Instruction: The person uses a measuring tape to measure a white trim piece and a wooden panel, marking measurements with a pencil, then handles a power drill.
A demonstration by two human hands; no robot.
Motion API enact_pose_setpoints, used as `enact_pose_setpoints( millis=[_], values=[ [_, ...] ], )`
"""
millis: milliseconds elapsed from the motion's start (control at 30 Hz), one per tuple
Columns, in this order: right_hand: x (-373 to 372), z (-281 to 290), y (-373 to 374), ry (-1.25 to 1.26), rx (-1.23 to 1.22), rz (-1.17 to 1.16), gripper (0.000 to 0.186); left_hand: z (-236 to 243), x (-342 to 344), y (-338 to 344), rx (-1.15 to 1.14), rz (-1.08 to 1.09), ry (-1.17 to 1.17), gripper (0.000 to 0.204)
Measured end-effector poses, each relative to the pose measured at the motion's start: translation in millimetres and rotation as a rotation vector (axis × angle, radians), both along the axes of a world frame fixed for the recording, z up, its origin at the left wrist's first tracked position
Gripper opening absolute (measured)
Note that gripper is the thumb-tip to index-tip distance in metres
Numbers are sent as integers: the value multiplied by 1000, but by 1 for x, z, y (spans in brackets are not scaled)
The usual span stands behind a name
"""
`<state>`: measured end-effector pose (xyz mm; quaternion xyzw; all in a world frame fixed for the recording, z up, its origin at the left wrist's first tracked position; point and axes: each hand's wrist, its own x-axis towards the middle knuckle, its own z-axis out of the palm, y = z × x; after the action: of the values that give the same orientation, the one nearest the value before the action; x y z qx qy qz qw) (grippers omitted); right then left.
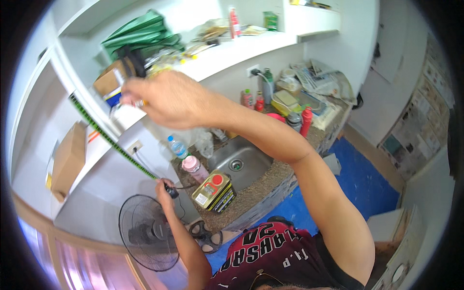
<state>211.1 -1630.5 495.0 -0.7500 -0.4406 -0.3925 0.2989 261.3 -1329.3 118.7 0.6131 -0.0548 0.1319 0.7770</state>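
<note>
My left hand (pixel 165 191) grips a black tape measure (pixel 170 192) low beside the counter. Its green blade (pixel 111 140) runs diagonally up to the left, along the front of the white cabinet (pixel 67 77). High in the middle, my right hand (pixel 166 101) has closed fingers round a small slim object (pixel 140 103) with some yellow or orange, like a pencil; it is partly hidden. Below it are a pink-lidded bottle (pixel 194 168), a water bottle (pixel 178 147) and a metal can with a red cap (pixel 213 192) on the counter.
A steel sink (pixel 241 157) sits in the speckled counter, with bottles and papers (pixel 324 84) at its right. Shelves hold a green bag (pixel 135 36) and cardboard boxes (pixel 67 159). A standing fan (pixel 145 232) is at lower left. Blue sheeting (pixel 357 179) covers the floor.
</note>
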Motion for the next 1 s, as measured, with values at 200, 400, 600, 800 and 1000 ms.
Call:
enact_pose_setpoints(
  millis=[200, 400, 600, 800, 1000],
  values=[
    [-83, -54, -104, 330, -295, -15, 29, 35, -21, -9, -37, 7, -22, 46],
    [-147, -112, -214, 593, -29, -115, 26, 98, -64, -31, 4, -33, -99, 52],
    [-198, -160, -332, 845, 149, -409, 25, 127, -104, -65, 106, 92, -122, 63],
    [-217, -204, -469, 896, 377, -635, 25, 142, -149, -139, 83, 192, -183, 63],
    [-183, -251, -588, 942, 417, -774, 28, 142, -192, -243, -119, 204, -167, 65]
  ],
)
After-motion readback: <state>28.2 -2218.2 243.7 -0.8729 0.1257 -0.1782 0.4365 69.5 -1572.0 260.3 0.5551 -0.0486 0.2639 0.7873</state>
